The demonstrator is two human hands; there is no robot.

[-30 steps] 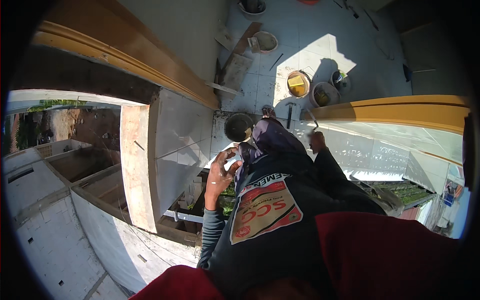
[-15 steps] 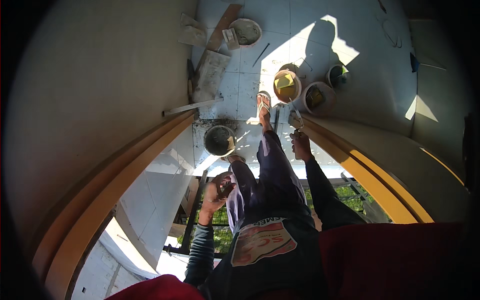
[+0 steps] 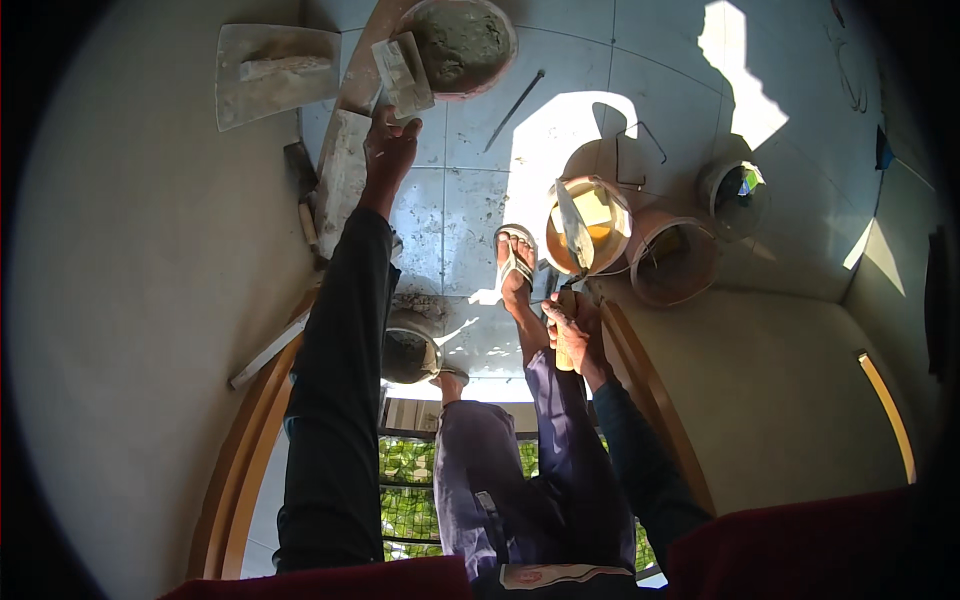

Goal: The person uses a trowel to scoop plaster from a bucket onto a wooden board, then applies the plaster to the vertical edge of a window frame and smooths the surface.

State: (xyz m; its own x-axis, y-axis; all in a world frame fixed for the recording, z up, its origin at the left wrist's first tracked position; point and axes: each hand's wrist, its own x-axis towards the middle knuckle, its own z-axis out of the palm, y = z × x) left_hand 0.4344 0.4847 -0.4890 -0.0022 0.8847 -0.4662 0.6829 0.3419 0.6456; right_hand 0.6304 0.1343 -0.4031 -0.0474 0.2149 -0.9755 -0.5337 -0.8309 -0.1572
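My left hand (image 3: 390,155) reaches forward on the left, its fingers closed at the near edge of a small flat trowel (image 3: 402,75). That trowel is pale with dried mortar and overlaps the rim of a bucket of grey mortar (image 3: 500,70). In my right hand (image 3: 580,335) is a pointed trowel (image 3: 574,228), gripped by its wooden handle. Its blade points forward above a bucket of yellowish water (image 3: 622,235), where a yellow sponge (image 3: 594,210) shows.
A large plastering trowel (image 3: 285,95) and mortar-stained boards (image 3: 345,165) lie along the left wall. Two more buckets (image 3: 690,285) (image 3: 735,215) stand at right. A dark bucket (image 3: 432,345) is near my feet, between wooden door frames (image 3: 240,470). A metal rod (image 3: 515,110) lies on the tiles.
My left arm has stretched far forward to the small flat trowel. My right hand has moved slightly left, with the pointed trowel now over the water bucket. My view has shifted forward.
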